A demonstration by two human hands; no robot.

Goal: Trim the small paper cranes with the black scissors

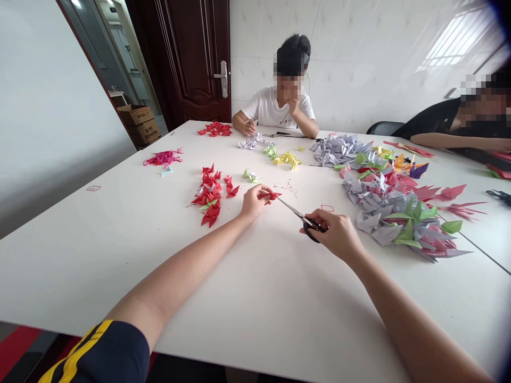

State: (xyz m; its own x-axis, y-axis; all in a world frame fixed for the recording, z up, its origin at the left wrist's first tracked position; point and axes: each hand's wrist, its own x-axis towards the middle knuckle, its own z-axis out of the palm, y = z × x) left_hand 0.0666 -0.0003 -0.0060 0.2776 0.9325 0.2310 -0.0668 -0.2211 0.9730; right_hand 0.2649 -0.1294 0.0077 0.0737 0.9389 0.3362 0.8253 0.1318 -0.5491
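My left hand (255, 202) pinches a small red folded paper piece (274, 196), seemingly an origami crane, above the middle of the white table. In my right hand (333, 230) is a pair of scissors (295, 210) with black handles, its blade tips touching or right beside the red paper. The blades look nearly closed. Tiny red paper scraps (290, 187) lie just beyond the blades. Left of my left hand is a cluster of red paper cranes (211, 194), with one green and white crane (250, 176) behind the hand.
A big pile of grey, pink and green folded paper (383, 197) covers the table's right side. Yellow cranes (288, 159), red cranes (215, 129) and a magenta heap (163, 158) lie farther back. One person (279, 106) sits opposite, another (435, 122) at right. Other scissors (499, 197) lie at right.
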